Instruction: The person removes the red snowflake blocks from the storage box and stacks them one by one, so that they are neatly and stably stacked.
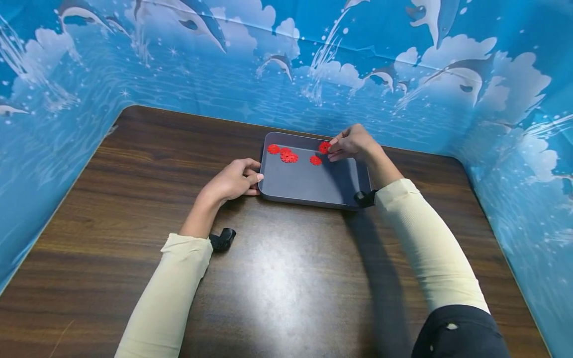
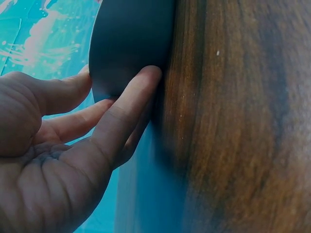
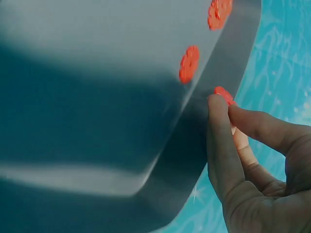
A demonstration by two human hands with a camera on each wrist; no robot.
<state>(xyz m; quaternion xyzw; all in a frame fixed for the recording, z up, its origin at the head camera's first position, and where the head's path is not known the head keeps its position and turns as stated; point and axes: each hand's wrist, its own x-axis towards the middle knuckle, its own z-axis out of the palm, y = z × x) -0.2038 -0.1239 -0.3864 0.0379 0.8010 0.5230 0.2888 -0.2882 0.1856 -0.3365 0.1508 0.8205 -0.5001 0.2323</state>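
My right hand (image 1: 353, 142) pinches a red notched disc (image 3: 224, 94) between thumb and fingertips, over the far wall of a dark grey rectangular tray (image 1: 304, 184). Close by, another red disc (image 1: 315, 160) lies on the tray floor, also in the right wrist view. Toward the tray's far left corner are more such discs: a single one (image 1: 273, 148) and an overlapping cluster (image 1: 289, 157). My left hand (image 1: 235, 180) holds the tray's left side, thumb at the rim and fingers against the outer wall (image 2: 131, 43).
The tray stands near the back edge of a dark wood-grain table (image 1: 268, 278). Behind and around it hangs a blue curtain (image 1: 215, 84) printed with dolphins. Each wrist wears a small black camera, the left one (image 1: 223, 239) just above the tabletop.
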